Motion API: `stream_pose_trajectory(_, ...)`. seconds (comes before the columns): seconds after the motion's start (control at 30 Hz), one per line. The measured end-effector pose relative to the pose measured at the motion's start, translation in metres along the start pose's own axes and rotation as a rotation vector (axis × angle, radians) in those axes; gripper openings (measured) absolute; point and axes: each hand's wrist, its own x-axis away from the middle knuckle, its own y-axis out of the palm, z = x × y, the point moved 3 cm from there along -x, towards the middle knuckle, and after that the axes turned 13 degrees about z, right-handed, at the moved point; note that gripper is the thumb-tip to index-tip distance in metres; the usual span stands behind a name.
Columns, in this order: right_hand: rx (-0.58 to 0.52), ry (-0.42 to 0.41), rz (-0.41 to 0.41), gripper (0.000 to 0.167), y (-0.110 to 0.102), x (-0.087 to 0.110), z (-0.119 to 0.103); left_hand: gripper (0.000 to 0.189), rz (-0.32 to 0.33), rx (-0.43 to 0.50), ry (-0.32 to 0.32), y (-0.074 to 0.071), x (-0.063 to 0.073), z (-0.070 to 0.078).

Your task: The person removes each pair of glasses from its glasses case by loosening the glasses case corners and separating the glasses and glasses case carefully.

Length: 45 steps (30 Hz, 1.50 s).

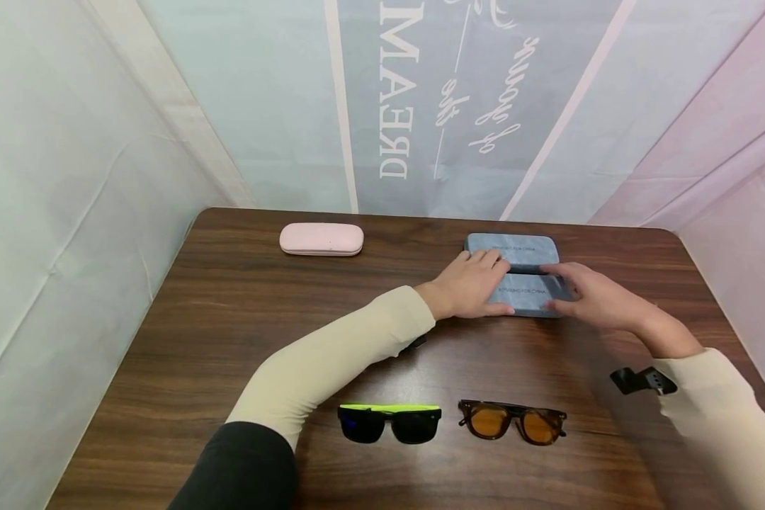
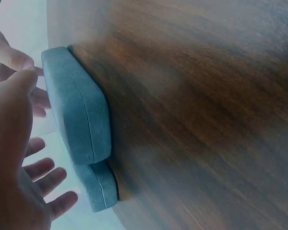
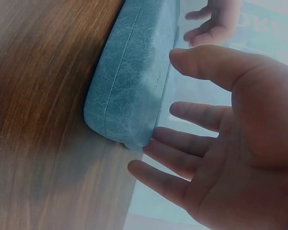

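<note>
Spread and relaxed, our left hand [image 1: 468,285] and right hand [image 1: 602,297] hover at opposite ends of the near blue case [image 1: 528,301]; we cannot tell whether they touch it. Just behind it on the table [image 1: 229,319] lies the far blue case [image 1: 513,246]. Both are closed, their insides hidden, like the pink case [image 1: 321,239] at left. Nearer us lie black sunglasses [image 1: 389,414] and orange-lensed glasses [image 1: 515,416].

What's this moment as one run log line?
left hand: at left end of blue cases; right hand: at their right end; contact: unclear; pink case: back left; dark glasses, amber glasses: side by side
</note>
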Motion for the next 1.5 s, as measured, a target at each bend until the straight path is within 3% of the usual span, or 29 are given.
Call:
stream_pose_trajectory(0.17,-0.011,0.012,0.032,0.084,0.000,0.001,-0.001,0.079,0.010,-0.020,-0.030,-0.001,0.002,0.000)
stream_pose_trajectory(0.53,-0.025,0.055,0.060,0.098,0.003,0.002,-0.009,0.091,-0.043,-0.022,-0.092,0.004,0.005,-0.003)
stream_pose_trajectory(0.8,-0.015,0.010,0.110,0.088,0.005,0.006,-0.016,0.092,-0.066,-0.003,-0.125,0.005,0.007,-0.005)
stream_pose_trajectory(1.5,0.079,0.042,0.064,0.095,0.018,0.003,-0.021,0.089,-0.134,0.013,-0.165,0.004,0.013,-0.016)
